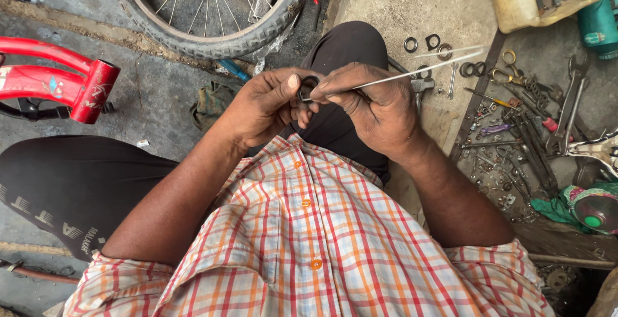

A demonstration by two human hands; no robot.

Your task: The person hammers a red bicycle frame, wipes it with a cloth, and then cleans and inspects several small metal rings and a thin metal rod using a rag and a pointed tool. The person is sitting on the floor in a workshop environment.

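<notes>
My left hand (267, 104) pinches a small dark metal ring (308, 86), like a bearing race, between thumb and fingers. My right hand (373, 108) grips a thin silver spoke (418, 70) that sticks out to the upper right, with its near tip at the ring. Both hands meet above my knee in dark trousers. I wear a checked orange and white shirt.
A red bicycle frame (58, 82) lies at the left and a spoked wheel with tyre (212, 8) at the top. Loose rings and washers (425, 43) lie on the concrete. A tray of wrenches, scissors and small parts (521, 130) sits at the right.
</notes>
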